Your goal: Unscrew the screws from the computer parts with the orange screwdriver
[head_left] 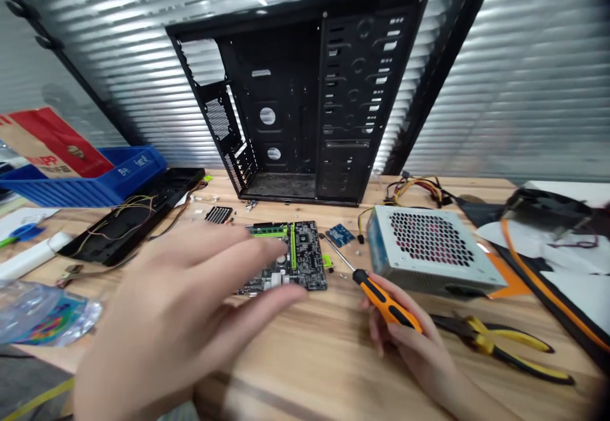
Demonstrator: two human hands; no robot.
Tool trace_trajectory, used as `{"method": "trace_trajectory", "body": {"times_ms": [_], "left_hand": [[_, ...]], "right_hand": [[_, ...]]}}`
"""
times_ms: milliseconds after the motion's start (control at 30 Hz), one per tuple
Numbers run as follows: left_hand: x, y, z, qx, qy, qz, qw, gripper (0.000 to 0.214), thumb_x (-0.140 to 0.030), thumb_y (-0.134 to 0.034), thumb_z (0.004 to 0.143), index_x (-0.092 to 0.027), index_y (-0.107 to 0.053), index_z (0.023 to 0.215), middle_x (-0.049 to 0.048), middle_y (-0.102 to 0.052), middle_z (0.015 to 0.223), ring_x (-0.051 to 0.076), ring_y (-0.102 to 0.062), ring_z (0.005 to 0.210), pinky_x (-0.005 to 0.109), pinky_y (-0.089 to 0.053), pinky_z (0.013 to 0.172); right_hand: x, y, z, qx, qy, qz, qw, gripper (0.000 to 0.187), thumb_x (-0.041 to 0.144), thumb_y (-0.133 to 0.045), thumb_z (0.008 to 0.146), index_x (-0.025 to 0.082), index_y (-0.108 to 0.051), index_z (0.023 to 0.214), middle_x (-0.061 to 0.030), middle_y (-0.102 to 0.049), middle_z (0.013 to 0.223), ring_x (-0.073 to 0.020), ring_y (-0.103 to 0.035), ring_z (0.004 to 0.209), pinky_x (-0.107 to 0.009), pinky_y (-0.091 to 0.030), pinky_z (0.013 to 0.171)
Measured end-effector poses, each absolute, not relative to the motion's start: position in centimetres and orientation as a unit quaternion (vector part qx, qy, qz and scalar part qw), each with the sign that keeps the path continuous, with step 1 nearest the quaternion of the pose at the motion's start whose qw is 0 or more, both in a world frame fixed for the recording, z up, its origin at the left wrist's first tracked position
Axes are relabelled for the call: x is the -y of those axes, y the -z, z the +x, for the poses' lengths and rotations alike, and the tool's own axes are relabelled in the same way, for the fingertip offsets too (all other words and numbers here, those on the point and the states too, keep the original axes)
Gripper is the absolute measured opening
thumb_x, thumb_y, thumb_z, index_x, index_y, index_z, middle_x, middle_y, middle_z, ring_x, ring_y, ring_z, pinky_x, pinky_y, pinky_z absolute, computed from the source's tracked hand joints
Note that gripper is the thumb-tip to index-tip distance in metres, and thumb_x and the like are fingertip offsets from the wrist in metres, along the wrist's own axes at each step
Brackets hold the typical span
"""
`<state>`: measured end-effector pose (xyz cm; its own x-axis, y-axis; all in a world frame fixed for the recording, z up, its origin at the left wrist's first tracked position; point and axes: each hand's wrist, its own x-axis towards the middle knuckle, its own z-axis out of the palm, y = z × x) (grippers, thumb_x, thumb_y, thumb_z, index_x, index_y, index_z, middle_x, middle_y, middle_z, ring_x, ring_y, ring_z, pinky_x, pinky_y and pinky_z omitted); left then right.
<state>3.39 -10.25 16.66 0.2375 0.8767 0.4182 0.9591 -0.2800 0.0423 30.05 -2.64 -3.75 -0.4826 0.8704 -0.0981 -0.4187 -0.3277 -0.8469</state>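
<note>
Barely legible print on motherboard [307, 262]

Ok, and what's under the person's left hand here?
The left hand is spread above a motherboard on a wooden table. Its fingers cover the board's left part, so that part and the wood beneath the palm cannot be seen.

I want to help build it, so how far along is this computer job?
Done: a green memory stick looks seated on the motherboard. In hand: the right hand grips an orange-handled screwdriver, and the left hand hovers open over the motherboard. Left: the motherboard and the power supply lie on the table, not yet inside the open black computer case.
</note>
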Motion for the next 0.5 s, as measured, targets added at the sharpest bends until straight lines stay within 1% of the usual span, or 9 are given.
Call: {"method": "trace_trajectory", "body": {"times_ms": [33,67,100,133,200,267,333,400,500], "left_hand": [[8.9,-17.0,3.8,0.594,0.152,-0.785,0.092,0.03,-0.05,-0.051,0.092,-0.029,-0.067,0.107,0.0023,-0.072,0.093,0.02,-0.067,0.083,0.033,-0.053,0.075],[7.7,-17.0,4.0,0.611,0.098,-0.783,0.062,0.032,-0.048,-0.055,0.091,-0.027,-0.065,0.113,0.0035,-0.072,0.1,0.022,-0.067,0.091,0.034,-0.053,0.078],[6.6,-16.7,4.1,0.641,0.039,-0.766,0.024,0.039,-0.046,-0.059,0.088,-0.026,-0.062,0.121,0.0052,-0.071,0.107,0.024,-0.067,0.096,0.035,-0.052,0.081],[5.6,-16.1,4.1,0.656,-0.017,-0.755,-0.025,0.046,-0.044,-0.063,0.085,-0.025,-0.059,0.126,0.0065,-0.071,0.109,0.025,-0.067,0.099,0.035,-0.052,0.082],[4.0,-14.6,4.1,0.675,-0.092,-0.726,-0.097,0.053,-0.039,-0.068,0.08,-0.025,-0.057,0.13,0.0083,-0.07,0.113,0.027,-0.065,0.106,0.033,-0.051,0.084],[2.6,-13.3,4.4,0.689,-0.143,-0.698,-0.131,0.052,-0.037,-0.071,0.076,-0.024,-0.06,0.126,0.01,-0.07,0.112,0.029,-0.065,0.105,0.034,-0.051,0.081],[1.6,-12.5,5.0,0.7,-0.184,-0.676,-0.135,0.048,-0.034,-0.074,0.073,-0.021,-0.064,0.118,0.0122,-0.07,0.111,0.031,-0.065,0.104,0.036,-0.051,0.079],[0.9,-12.1,5.5,0.7,-0.216,-0.668,-0.135,0.041,-0.03,-0.074,0.072,-0.018,-0.067,0.111,0.0136,-0.069,0.11,0.032,-0.065,0.104,0.036,-0.051,0.078],[0.3,-11.6,6.0,0.687,-0.242,-0.67,-0.139,0.036,-0.025,-0.074,0.072,-0.017,-0.067,0.106,0.0134,-0.069,0.109,0.031,-0.065,0.102,0.035,-0.05,0.077]], "right_hand": [[2.6,3.7,30.2,0.391,-0.768,-0.287,0.418,0.062,0.036,-0.075,0.073,0.029,-0.055,0.132,-0.0077,-0.065,0.1,-0.0159,-0.059,0.061,-0.027,-0.045,0.047],[2.6,3.6,30.3,0.387,-0.772,-0.288,0.414,0.062,0.035,-0.076,0.073,0.029,-0.056,0.131,-0.0075,-0.065,0.1,-0.0157,-0.059,0.061,-0.027,-0.045,0.047],[2.6,3.6,30.4,0.385,-0.775,-0.29,0.41,0.062,0.034,-0.076,0.072,0.028,-0.056,0.131,-0.0074,-0.066,0.1,-0.0154,-0.059,0.061,-0.026,-0.045,0.048],[2.6,3.5,30.4,0.384,-0.776,-0.291,0.407,0.061,0.034,-0.076,0.071,0.027,-0.057,0.129,-0.0074,-0.066,0.099,-0.0149,-0.059,0.061,-0.026,-0.045,0.049],[2.5,3.5,30.5,0.387,-0.777,-0.289,0.404,0.06,0.033,-0.076,0.069,0.025,-0.059,0.126,-0.007,-0.067,0.096,-0.014,-0.059,0.059,-0.026,-0.045,0.052],[2.5,3.5,30.5,0.39,-0.775,-0.289,0.404,0.059,0.031,-0.076,0.068,0.024,-0.059,0.124,-0.0065,-0.068,0.095,-0.0132,-0.059,0.059,-0.026,-0.045,0.053],[2.4,3.6,30.6,0.393,-0.773,-0.292,0.404,0.059,0.03,-0.075,0.068,0.023,-0.058,0.123,-0.0062,-0.068,0.095,-0.0129,-0.059,0.059,-0.026,-0.046,0.055],[2.4,3.6,30.6,0.392,-0.774,-0.297,0.399,0.057,0.028,-0.074,0.068,0.023,-0.058,0.122,-0.0062,-0.068,0.095,-0.0128,-0.059,0.06,-0.026,-0.046,0.055],[2.4,3.4,30.7,0.384,-0.779,-0.296,0.397,0.054,0.029,-0.073,0.068,0.022,-0.059,0.119,-0.0059,-0.068,0.094,-0.0122,-0.058,0.058,-0.025,-0.046,0.053]]}}
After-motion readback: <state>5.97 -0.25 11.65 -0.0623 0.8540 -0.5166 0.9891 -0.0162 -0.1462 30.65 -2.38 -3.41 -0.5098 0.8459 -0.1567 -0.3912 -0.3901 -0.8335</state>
